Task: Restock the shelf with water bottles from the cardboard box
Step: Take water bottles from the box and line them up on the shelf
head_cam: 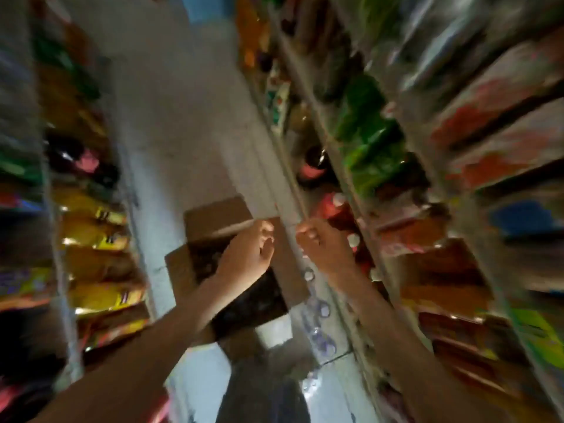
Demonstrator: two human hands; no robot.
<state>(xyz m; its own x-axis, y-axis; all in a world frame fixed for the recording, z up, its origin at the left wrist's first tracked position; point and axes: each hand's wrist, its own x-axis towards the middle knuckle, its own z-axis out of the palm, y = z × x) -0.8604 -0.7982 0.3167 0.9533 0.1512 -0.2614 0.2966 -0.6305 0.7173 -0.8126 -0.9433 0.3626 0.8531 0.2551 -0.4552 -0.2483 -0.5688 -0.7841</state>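
The left grip [248, 254] and the right grip [323, 250] both have their fingers curled in, but motion blur smears them, so I cannot tell whether either one has hold of anything. Both bare forearms enter from the bottom edge, cut off there, and reach forward almost straight. They draw closer together as they go, and the two grips end side by side, just apart.

The left grip hangs over the far side of the cardboard box [218, 216], which stands open on the floor [171, 123]. The inside of the box is too dark to make out. The right grip is past the box's right flap, near the front edge of the shelf [293, 190] on the right.

A line of clear water bottles [319, 312] runs along the foot of that shelf, beside the box. It is unclear whether they stand on the floor or on the lowest board. Farther off, streaked goods fill the shelving, and yellow packets [100, 215] line the left side
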